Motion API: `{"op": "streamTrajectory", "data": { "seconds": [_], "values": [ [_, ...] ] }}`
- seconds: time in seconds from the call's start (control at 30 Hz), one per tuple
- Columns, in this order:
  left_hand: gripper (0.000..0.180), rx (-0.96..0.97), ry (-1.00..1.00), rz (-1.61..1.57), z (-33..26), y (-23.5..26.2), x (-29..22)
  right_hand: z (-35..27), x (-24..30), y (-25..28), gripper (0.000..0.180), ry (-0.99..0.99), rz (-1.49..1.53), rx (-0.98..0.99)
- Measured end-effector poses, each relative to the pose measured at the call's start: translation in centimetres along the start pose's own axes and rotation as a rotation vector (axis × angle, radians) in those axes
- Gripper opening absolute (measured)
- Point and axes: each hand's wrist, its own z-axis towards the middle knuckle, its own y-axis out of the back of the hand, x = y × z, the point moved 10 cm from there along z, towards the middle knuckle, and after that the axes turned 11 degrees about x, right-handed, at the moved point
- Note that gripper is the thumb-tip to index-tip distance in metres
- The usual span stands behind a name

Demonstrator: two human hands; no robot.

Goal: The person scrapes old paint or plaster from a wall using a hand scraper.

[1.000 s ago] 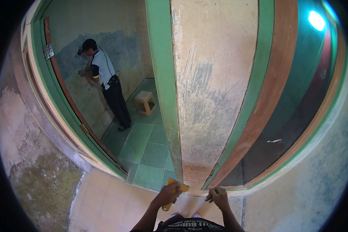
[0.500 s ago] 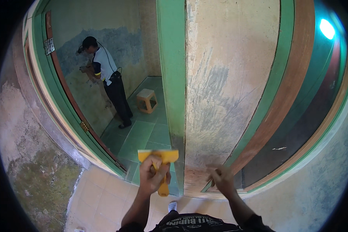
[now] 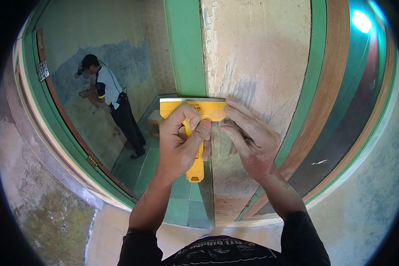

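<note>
scraper [image 3: 193, 116] in left hand [image 3: 179, 148], right hand [image 3: 248, 135] touching blade

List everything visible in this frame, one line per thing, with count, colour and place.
scraper: 1, yellow with a wide blade, held up against the door edge at centre
door: 1, worn beige panel with green and brown borders, upright at centre and right
door frame: 1, green and cream, curving down the left
hinge: 1, metal, upper left on the frame
stool: 1, pale wood, on the green tiled floor, partly hidden by the scraper
other person: 1, white and dark shirt, dark trousers, working at the far wall
lamp: 1, bright white, top right
left hand: 1, gripping the scraper handle
right hand: 1, fingers on the blade's right end
</note>
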Motion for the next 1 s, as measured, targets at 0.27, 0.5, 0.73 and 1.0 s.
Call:
{"op": "streamTrajectory", "data": {
  "seconds": [0.27,0.5,0.73,1.0],
  "values": [
    [0.021,-0.026,0.011,0.058,0.2,-0.1,-0.2,-0.1,1.1,1.6,0.018,-0.044,-0.191,-0.082],
    [0.021,-0.063,0.106,-0.013,0.3,0.0,0.0,1.6,-0.6,-0.5,0.022,-0.352,0.034,0.158],
    [0.016,-0.14,0.127,-0.095,-0.5,-0.3,0.2,0.0,-2.3,-2.2,0.024,-0.621,0.464,0.09],
    [0.018,-0.112,0.139,-0.015,0.4,0.0,-0.7,0.2,-2.2,-3.0,0.027,-0.606,0.572,0.013]
  ]
}}
